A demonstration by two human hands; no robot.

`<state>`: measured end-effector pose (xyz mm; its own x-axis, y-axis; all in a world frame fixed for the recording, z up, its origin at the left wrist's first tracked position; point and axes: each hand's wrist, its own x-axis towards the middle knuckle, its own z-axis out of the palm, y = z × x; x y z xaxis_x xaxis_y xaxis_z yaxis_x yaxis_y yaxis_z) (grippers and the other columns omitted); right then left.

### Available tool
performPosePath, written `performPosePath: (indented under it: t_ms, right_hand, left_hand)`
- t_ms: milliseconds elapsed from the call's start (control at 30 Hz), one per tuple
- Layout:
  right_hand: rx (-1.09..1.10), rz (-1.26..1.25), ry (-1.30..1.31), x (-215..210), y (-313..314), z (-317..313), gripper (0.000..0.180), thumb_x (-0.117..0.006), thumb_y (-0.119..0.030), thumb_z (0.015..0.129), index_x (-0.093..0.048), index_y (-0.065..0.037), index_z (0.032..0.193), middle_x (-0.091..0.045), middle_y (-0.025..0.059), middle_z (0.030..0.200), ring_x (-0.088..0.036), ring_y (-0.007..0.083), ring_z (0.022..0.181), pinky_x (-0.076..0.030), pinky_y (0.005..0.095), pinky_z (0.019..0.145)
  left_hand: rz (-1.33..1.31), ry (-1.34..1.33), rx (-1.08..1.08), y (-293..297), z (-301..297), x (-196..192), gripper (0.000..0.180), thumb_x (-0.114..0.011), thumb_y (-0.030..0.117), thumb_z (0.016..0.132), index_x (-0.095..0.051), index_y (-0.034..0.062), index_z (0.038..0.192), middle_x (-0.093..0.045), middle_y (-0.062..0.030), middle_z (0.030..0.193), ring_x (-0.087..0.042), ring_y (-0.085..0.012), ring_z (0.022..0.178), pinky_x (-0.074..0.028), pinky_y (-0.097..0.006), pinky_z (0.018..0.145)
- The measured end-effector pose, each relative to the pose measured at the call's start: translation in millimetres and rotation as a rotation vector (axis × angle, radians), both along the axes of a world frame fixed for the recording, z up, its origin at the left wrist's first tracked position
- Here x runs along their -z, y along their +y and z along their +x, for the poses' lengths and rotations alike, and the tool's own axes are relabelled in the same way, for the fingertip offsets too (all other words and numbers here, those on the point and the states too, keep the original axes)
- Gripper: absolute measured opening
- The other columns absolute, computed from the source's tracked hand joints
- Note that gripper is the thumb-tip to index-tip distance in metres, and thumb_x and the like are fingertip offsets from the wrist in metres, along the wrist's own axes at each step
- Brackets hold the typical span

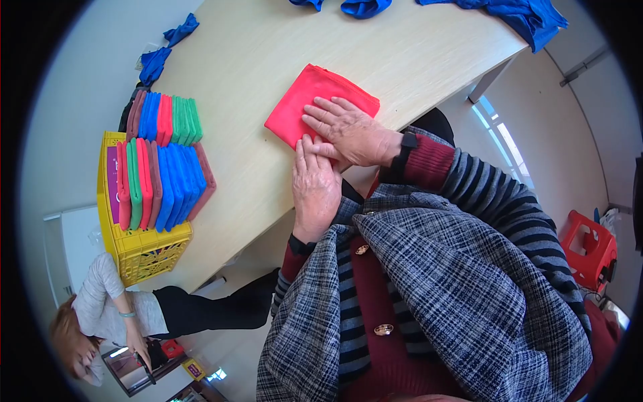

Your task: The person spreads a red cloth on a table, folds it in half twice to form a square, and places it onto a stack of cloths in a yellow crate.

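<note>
A folded red cloth lies flat on the pale wooden table, close to its near edge. My right hand rests palm down on the cloth, its fingers stretched out and spread a little. Beside it, my left hand lies with straight fingers at the cloth's near corner, the fingertips meeting my right thumb. Neither hand grips anything; both press flat.
Folded red, green, brown and blue cloths stand in rows at the left, by a yellow crate. Blue cloths lie along the far edges. Another person is at lower left. A red plastic stool stands at right.
</note>
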<state>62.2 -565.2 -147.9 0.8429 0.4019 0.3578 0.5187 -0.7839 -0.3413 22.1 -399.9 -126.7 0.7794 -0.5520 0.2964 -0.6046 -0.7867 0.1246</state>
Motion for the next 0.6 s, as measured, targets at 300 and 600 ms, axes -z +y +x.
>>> performPosePath:
  t_ms: [300,600]
  right_hand:
    - [0.108,-0.188,0.07,-3,-28,26,0.069,-0.038,-0.053,0.105,-0.038,-0.004,0.153,-0.032,0.0126,0.162,-0.022,0.0304,0.153,-0.015,0.0473,0.125]
    - [0.204,-0.248,0.104,-32,-9,12,0.072,-0.047,-0.051,0.101,-0.039,0.0,0.152,-0.032,0.0188,0.161,-0.022,0.0341,0.152,-0.015,0.0485,0.124]
  left_hand:
    - [0.16,-0.034,-0.046,8,-5,-1,0.055,-0.064,0.024,0.095,-0.049,-0.008,0.137,-0.048,-0.028,0.144,-0.045,-0.0414,0.136,-0.041,-0.046,0.111]
    - [-0.125,0.163,0.007,18,42,-48,0.049,-0.061,0.029,0.098,-0.055,-0.003,0.135,-0.057,-0.0252,0.136,-0.051,-0.0375,0.131,-0.042,-0.047,0.109]
